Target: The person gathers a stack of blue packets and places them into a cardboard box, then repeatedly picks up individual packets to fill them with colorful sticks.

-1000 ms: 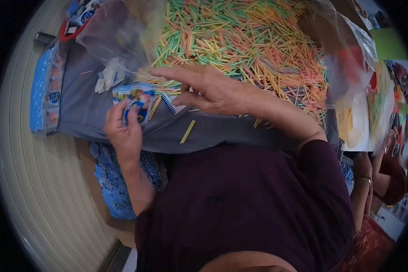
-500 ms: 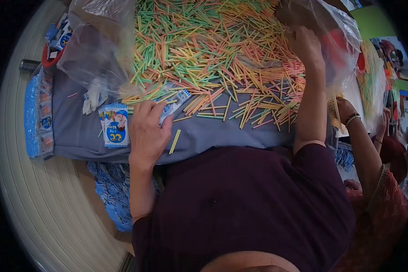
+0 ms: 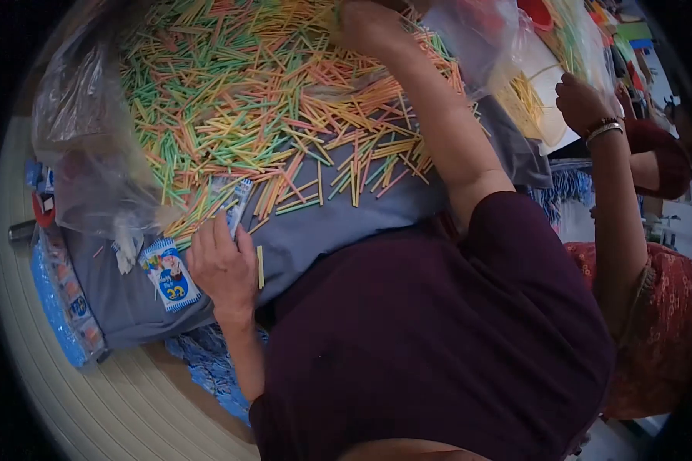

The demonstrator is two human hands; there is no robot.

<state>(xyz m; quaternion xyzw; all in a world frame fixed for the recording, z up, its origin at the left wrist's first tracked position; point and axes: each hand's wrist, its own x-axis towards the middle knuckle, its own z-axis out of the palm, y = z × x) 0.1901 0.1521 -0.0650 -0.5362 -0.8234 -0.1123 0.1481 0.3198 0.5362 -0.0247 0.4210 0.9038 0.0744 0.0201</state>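
Observation:
Pink, yellow, green and orange sticks [image 3: 231, 107] lie in a wide pile across the grey cloth [image 3: 300, 238]. My left hand [image 3: 221, 265] rests at the near left edge of the pile, fingers bent over a small clear packet [image 3: 240, 206] with a blue striped end; what its fingertips hold, if anything, is hidden. Just left of it lies a blue and white printed packet [image 3: 169, 275]. A single yellow stick [image 3: 261, 266] is right of this hand. My right hand [image 3: 369, 29] reaches over the far part of the pile, at the top edge of the view, its fingers hidden.
Clear plastic sheeting [image 3: 84, 115] borders the pile on both sides. A blue bag of packets [image 3: 61, 292] stands at the left edge. At the right, a co-worker's hand [image 3: 580, 104] is raised near a basket [image 3: 527, 107] of sticks. A red container [image 3: 537, 11] is behind.
The view has swung, shifting the table leftward. My right hand has moved farther over the pile. The co-worker's hand has risen away from the basket.

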